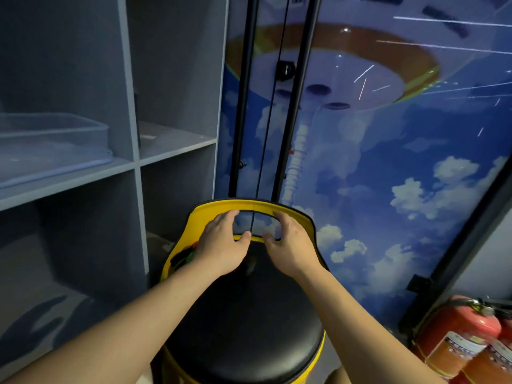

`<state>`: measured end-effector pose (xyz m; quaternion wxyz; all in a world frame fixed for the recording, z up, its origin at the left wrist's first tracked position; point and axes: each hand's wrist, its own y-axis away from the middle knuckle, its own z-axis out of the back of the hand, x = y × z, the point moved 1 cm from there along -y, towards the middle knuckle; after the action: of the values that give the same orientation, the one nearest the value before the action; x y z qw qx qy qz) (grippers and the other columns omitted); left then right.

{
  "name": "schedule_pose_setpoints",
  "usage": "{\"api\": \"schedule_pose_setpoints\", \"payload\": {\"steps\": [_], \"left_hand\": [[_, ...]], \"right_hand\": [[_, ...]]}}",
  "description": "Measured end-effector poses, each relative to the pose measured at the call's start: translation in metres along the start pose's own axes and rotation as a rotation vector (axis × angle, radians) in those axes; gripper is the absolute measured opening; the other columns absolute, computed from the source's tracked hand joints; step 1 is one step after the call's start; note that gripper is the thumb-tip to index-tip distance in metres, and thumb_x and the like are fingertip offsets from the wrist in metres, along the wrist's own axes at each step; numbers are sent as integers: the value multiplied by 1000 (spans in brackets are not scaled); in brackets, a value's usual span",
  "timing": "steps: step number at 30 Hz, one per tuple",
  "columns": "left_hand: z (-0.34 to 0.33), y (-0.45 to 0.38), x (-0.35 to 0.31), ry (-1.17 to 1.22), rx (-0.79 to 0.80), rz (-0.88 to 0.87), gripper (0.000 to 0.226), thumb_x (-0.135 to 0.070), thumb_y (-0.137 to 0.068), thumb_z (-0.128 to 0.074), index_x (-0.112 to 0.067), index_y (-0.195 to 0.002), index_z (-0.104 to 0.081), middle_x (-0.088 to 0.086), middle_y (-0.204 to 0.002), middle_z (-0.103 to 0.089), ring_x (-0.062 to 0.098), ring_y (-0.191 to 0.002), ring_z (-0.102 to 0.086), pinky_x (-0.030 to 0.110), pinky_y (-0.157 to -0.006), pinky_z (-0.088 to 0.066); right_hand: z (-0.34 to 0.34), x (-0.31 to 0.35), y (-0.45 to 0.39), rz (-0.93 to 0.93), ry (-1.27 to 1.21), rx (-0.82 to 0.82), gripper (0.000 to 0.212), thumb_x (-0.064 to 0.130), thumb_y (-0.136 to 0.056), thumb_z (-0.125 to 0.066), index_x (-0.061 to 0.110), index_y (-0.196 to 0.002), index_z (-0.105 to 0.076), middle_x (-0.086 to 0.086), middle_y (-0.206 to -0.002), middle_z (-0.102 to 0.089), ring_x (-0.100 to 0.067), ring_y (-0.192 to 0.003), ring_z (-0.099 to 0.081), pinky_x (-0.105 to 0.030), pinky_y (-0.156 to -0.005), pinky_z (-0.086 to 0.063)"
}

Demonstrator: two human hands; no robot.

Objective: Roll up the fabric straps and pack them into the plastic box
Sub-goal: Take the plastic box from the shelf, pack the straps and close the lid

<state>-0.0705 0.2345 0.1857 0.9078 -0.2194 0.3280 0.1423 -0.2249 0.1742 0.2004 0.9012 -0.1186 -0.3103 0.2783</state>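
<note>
1. Both hands reach out over a stool with a round black seat [243,322] and a yellow backrest [221,207] that has a cut-out handle opening.
2. The left hand [221,245] curls its fingers through the opening, with the thumb hooked under the lower yellow edge, gripping the backrest.
3. The right hand [288,245] mirrors it, fingers bent into the opening from the other side, thumb at the lower edge.
4. A bundle of dark and green fabric straps [185,255] lies tucked at the seat's left edge, just beside the left wrist.
5. The clear plastic box [52,145] sits on a grey shelf [171,139] to the left, well apart from the stool.
6. Red fire extinguishers [460,336] stand at lower right.
</note>
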Motion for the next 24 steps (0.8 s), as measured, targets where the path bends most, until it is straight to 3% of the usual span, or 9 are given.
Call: {"api": "schedule_pose_setpoints", "payload": {"steps": [10,24], "left_hand": [[100,3,2,-240,-252,-72,57,-39,-94,-60,-19,-146,-45,3,-147,-52,27,-135,-45,42,-112,-37],[251,7,50,-519,-439,88,59,-39,-91,-61,-16,-143,-47,7,-144,-54,31,-131,-48,42,-110,-37]], "right_hand": [[22,86,-21,191,48,-9,60,37,-100,-55,16,-153,-36,-4,-153,-43,-23,-140,-39,-33,-109,-36],[-22,236,-77,435,-43,92,60,34,-99,-56,15,-151,-37,-4,-153,-43,-24,-141,-38,-37,-112,-35]]}}
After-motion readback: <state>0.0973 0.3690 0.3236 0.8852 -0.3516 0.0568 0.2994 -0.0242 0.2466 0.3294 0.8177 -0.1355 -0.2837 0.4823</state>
